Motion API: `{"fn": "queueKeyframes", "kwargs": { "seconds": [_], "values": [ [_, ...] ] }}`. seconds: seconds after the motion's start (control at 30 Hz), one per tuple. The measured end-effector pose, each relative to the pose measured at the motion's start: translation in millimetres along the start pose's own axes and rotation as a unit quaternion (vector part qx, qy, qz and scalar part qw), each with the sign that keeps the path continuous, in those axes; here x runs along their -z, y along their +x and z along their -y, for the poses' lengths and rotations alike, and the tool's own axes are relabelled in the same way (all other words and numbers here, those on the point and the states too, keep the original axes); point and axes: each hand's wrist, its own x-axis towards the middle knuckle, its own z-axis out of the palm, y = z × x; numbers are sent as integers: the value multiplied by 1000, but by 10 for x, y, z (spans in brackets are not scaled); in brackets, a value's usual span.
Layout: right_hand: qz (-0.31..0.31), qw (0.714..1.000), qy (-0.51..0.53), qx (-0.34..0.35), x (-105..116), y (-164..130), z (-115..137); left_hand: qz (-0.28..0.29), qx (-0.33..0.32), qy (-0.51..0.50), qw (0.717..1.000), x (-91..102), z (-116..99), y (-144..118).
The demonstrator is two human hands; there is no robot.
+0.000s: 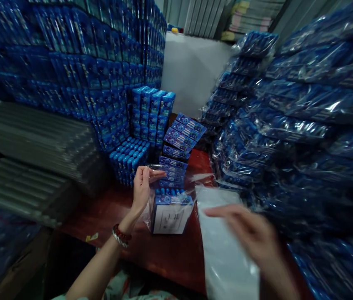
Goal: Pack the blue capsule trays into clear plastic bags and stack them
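A display box [171,218] with a white printed face stands on the red table in front of me, a row of blue-capped packs showing at its top. A clear plastic bag [147,214] hangs loosely around it. My left hand [143,185] is at the bag's upper left, fingers pointing right and closed on the film. To the right lies a pile of flat clear plastic bags [223,250]. Above that pile my right hand [248,233] is smeared by motion; its index finger points left, and whether it grips anything is unclear.
Behind the box leans a row of blue printed cartons [179,139]. Blue packs [129,160] are stacked at the left, below a tall wall of more packs [85,62]. Film-wrapped bundles [314,112] tower on the right. Grey ridged trays [32,141] lie at the left.
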Motion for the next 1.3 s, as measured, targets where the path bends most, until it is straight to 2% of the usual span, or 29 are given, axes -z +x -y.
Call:
{"fn": "queueKeyframes", "kwargs": {
  "seconds": [0.03, 0.07, 0.13, 0.2, 0.27, 0.33, 0.4, 0.47, 0.53, 0.57, 0.6, 0.67, 0.7, 0.73, 0.83, 0.9, 0.97, 1.07, 1.1, 1.17, 1.3],
  "values": [
    [76, 996, -17, 44, -302, -88, 102, -3, 1, -1, 1000, -10, -4, 1],
    [113, 988, -55, 92, -588, -136, 154, -3, 1, -3, 1000, -15, -13, -1],
    [147, 976, -117, 112, -1044, -141, 130, 9, -2, -2, 1000, -6, -41, -21],
    [147, 974, -154, 80, -1300, -91, 19, 47, -1, 30, 998, 31, -72, -85],
    [143, 975, -164, 42, -1383, -47, -86, 105, 3, 110, 988, 99, -85, -203],
    [140, 979, -149, 25, -1367, -45, -146, 181, 2, 208, 961, 196, -64, -360],
    [134, 986, -92, 29, -1320, -99, -177, 247, -17, 271, 930, 311, -14, -512],
    [110, 993, 18, 33, -1276, -200, -200, 288, -43, 293, 911, 421, 45, -622],
    [32, 985, 170, -14, -1240, -306, -217, 310, -72, 302, 899, 503, 90, -676],
    [-28, 967, 245, -64, -1222, -341, -221, 326, -87, 307, 890, 529, 104, -684],
    [-91, 938, 311, -127, -1204, -354, -220, 344, -105, 311, 879, 544, 112, -685],
    [-183, 864, 391, -259, -1168, -304, -206, 385, -146, 318, 854, 548, 112, -676],
    [-198, 838, 404, -309, -1151, -248, -198, 405, -168, 322, 839, 541, 105, -671],
    [-194, 826, 403, -343, -1138, -183, -191, 421, -188, 331, 823, 532, 94, -667],
    [-155, 837, 380, -361, -1126, -40, -198, 470, -236, 373, 764, 520, 52, -658],
    [-151, 839, 382, -357, -1140, -64, -227, 500, -241, 399, 730, 544, 28, -651],
    [-180, 821, 394, -373, -1148, -177, -273, 520, -238, 408, 711, 593, 14, -642],
    [-256, 788, 390, -401, -1110, -358, -362, 528, -234, 409, 707, 671, 8, -628],
    [-263, 786, 387, -405, -1083, -383, -389, 529, -235, 409, 705, 685, 6, -624],
    [-229, 800, 382, -402, -1021, -356, -419, 529, -236, 413, 702, 686, -1, -618],
    [-83, 883, 306, -347, -917, -119, -356, 533, -242, 422, 692, 613, -25, -614]
  ]
}}
